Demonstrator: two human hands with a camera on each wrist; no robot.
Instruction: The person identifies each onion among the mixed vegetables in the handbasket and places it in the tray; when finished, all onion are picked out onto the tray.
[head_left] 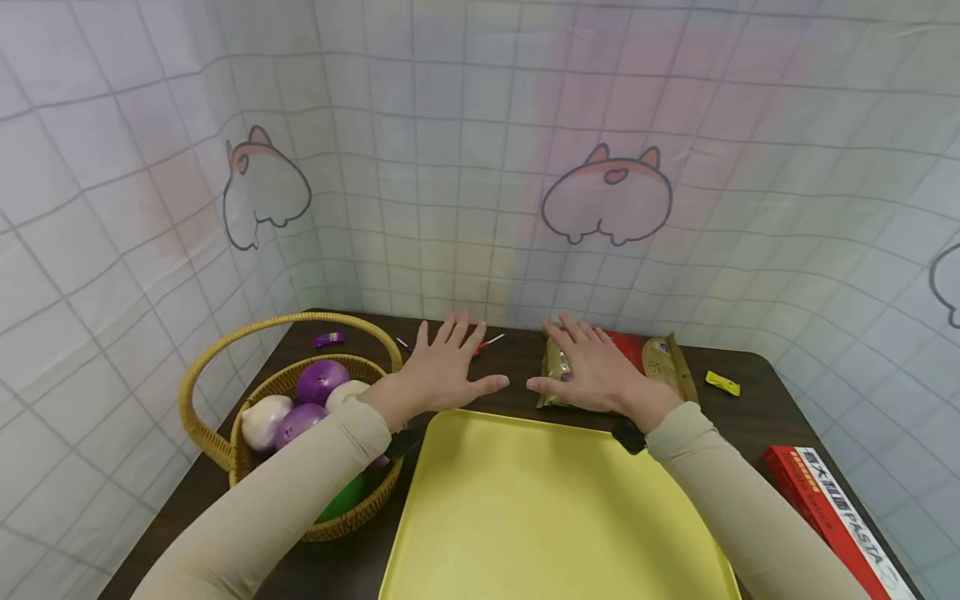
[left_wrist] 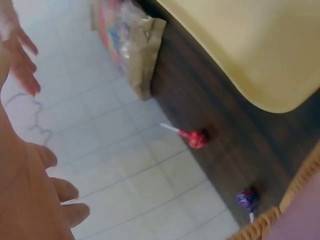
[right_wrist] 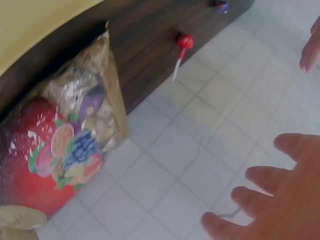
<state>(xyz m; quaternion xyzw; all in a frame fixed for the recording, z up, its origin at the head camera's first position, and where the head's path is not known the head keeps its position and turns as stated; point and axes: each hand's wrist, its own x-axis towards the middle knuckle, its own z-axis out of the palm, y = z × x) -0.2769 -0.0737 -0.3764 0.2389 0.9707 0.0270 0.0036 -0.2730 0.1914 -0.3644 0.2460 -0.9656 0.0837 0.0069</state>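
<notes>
Both hands are held out over the far side of the dark table, palms down with fingers spread and holding nothing. My left hand (head_left: 437,371) is beyond the yellow tray (head_left: 555,508), near a red lollipop (left_wrist: 197,139) and a purple lollipop (left_wrist: 245,198). My right hand (head_left: 596,367) overlaps a gold and red snack bag (head_left: 660,362) in the head view. In the right wrist view the bag's front shows printed fruit and a see-through window, and the right fingers (right_wrist: 270,179) are apart from it.
A wicker basket (head_left: 341,525) with a tall handle stands at left, holding purple and white round vegetables and something green. A purple candy (head_left: 328,339) lies behind it. At right are a yellow candy (head_left: 722,383) and a red pasta box (head_left: 832,521). A patterned curtain (head_left: 480,167) hangs behind.
</notes>
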